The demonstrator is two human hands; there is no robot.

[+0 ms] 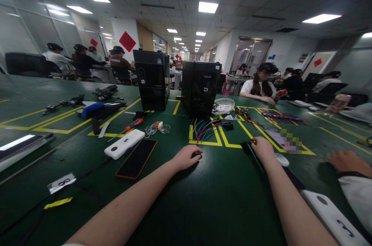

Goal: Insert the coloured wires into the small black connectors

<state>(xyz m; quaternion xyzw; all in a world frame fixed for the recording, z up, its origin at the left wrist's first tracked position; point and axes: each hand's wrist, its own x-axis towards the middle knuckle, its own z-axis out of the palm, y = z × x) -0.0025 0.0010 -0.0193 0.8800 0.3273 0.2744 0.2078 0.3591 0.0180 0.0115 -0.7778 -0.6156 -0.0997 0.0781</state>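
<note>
My left hand (187,157) rests on the green table with its fingers loosely bent and apart, holding nothing. Beyond it lies a spread of red, blue and green wires (205,129) inside a yellow-taped box. Farther right, my right hand (263,149) is closed in a pinch at a thin green wire (256,157), which trails toward me over the table. Small dark pieces (246,148) lie by those fingertips; whether they are also gripped I cannot tell.
Two black computer towers (200,87) (151,81) stand ahead. A phone (137,158), white power bank (124,144) and glasses (158,129) lie left. A white basket (223,105) sits behind the wires. A neighbour's hand (350,163) rests at right; another person (261,85) sits opposite.
</note>
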